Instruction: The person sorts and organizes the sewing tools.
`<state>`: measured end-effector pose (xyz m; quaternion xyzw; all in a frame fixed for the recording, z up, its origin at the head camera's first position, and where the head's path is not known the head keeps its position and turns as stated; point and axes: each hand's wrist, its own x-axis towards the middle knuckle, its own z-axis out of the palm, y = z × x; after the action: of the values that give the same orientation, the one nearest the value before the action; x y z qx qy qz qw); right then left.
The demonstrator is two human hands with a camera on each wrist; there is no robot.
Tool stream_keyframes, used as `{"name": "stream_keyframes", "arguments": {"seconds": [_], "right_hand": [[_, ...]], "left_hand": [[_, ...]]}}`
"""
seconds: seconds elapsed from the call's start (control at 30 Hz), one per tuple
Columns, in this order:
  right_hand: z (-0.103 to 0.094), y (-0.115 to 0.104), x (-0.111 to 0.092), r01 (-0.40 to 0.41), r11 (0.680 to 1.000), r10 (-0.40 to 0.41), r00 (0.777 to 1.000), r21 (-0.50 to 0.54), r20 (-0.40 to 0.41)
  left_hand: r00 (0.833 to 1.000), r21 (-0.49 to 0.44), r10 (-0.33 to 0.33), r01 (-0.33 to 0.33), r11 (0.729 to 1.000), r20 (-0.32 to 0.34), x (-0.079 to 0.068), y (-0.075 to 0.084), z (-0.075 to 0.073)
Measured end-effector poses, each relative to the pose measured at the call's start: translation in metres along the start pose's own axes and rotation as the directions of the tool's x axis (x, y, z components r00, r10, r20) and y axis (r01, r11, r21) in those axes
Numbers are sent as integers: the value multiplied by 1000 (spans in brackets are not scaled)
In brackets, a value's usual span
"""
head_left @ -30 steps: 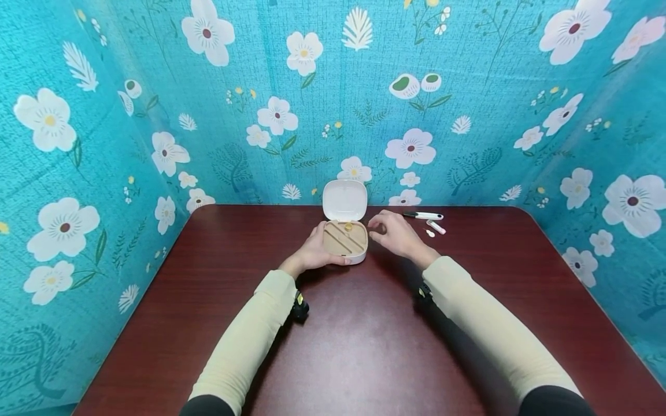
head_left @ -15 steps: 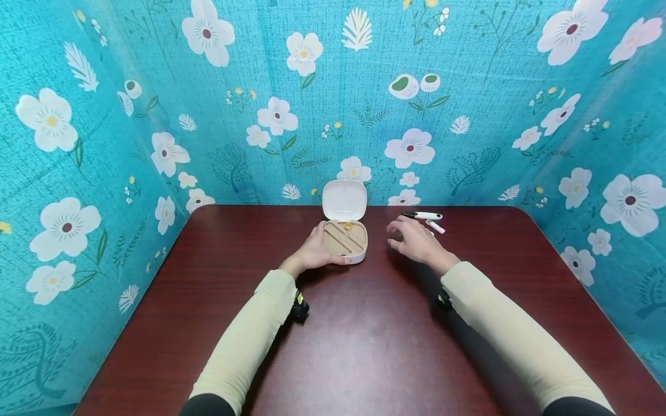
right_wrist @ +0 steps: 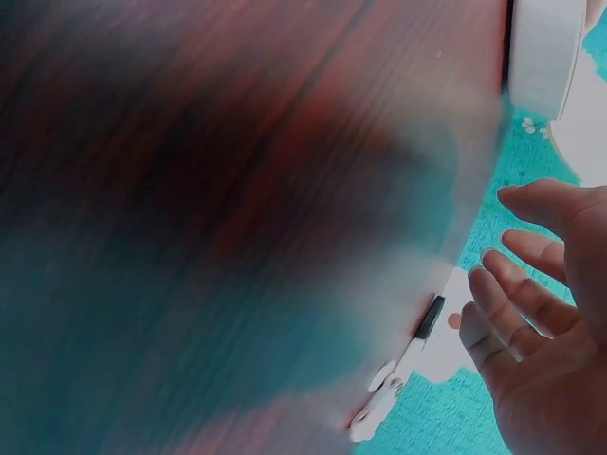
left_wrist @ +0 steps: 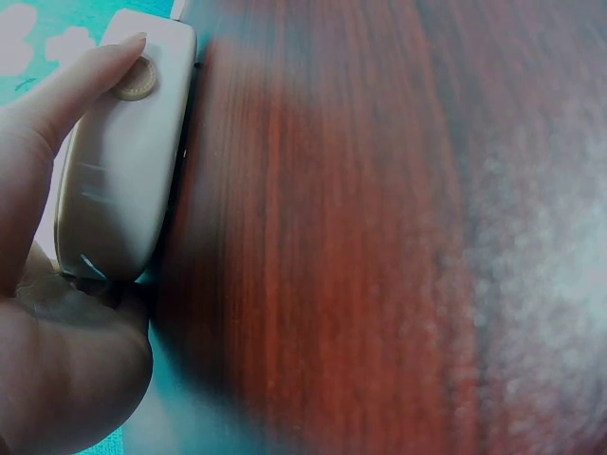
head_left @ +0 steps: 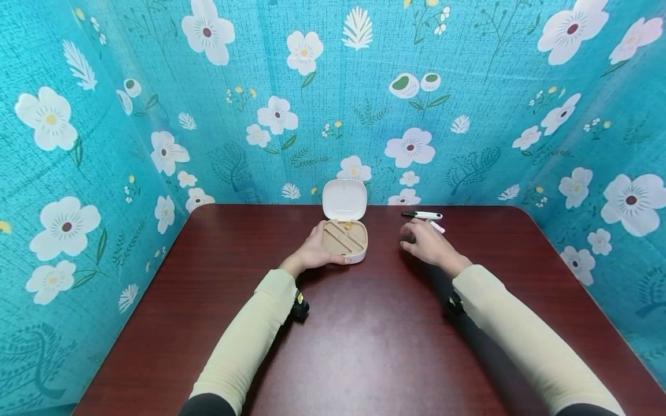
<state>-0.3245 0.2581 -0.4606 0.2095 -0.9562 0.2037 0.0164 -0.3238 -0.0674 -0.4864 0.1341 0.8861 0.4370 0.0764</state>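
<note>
A small white jewelry box (head_left: 356, 259) stands near the table's back edge, its lid (head_left: 344, 199) raised. Its beige insert (head_left: 333, 245) has diagonal slots, and a gold ring (head_left: 348, 226) sits toward the rear. My left hand (head_left: 315, 252) holds the box from the left; in the left wrist view the thumb lies on the front wall beside a round gold button (left_wrist: 136, 80). To the right of the box, my right hand (head_left: 430, 244) hovers with relaxed fingers and nothing in them, close to a small pink-and-white tube (head_left: 436, 226) that it partly hides.
Behind the right hand lies a white pen (head_left: 429, 215) with a black end. The dark red table (head_left: 343, 346) reaches back to a turquoise floral cloth (head_left: 333, 115), which also hangs at both sides.
My right hand has moved right, away from the box and toward the pen and tube, covering a small white item beside them. My left hand and the box stay put.
</note>
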Motion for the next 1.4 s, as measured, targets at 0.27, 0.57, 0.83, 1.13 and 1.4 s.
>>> {"name": "stream_keyframes", "arguments": {"seconds": [0.27, 0.57, 0.83, 1.13, 1.4], "right_hand": [[-3, 16, -2, -125, 992, 125, 992, -12, 5], [-6, 30, -5, -207, 977, 206, 978, -41, -31], [-6, 40, -4, -252, 967, 250, 967, -41, -45], [-2, 47, 1, -305, 952, 305, 952, 6, -15], [-2, 49, 12, -338, 941, 339, 941, 32, -23]], "left_hand": [[1000, 1, -1, 1, 1000, -3, -1, 1, -1], [1000, -7, 0, 0, 1000, -3, -1, 0, -1], [1000, -11, -1, 1, 1000, -1, -1, -1, 0], [1000, -1, -5, 5, 1000, 5, -1, -3, 1], [1000, 7, 1, -1, 1000, -4, -2, -1, -1]]}}
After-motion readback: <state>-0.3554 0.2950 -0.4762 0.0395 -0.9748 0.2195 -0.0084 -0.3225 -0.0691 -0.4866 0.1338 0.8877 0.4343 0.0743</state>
